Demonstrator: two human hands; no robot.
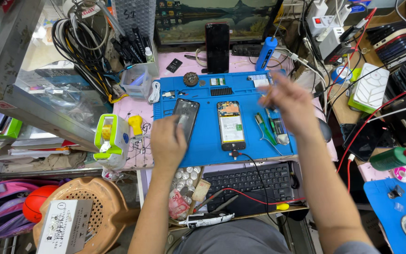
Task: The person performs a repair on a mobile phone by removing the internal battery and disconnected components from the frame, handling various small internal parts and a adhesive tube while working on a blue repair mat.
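My left hand (167, 141) rests on the lower end of a black phone screen panel (186, 115) that lies on the blue work mat (207, 141). Beside it lies an opened phone (231, 124) with its insides showing and a cable plugged into its lower end. My right hand (290, 106) hovers blurred above the mat's right side, over green tweezers and small tools (271, 129). It seems to pinch something thin, but the blur hides what.
A black phone (217, 47) stands propped before a monitor (212, 19). A blue cylinder tool (266, 52) stands behind the mat. A keyboard (250, 181) sits below the mat. Cables hang left, a yellow-green tape dispenser (111, 138) stands left, and chargers are stacked right.
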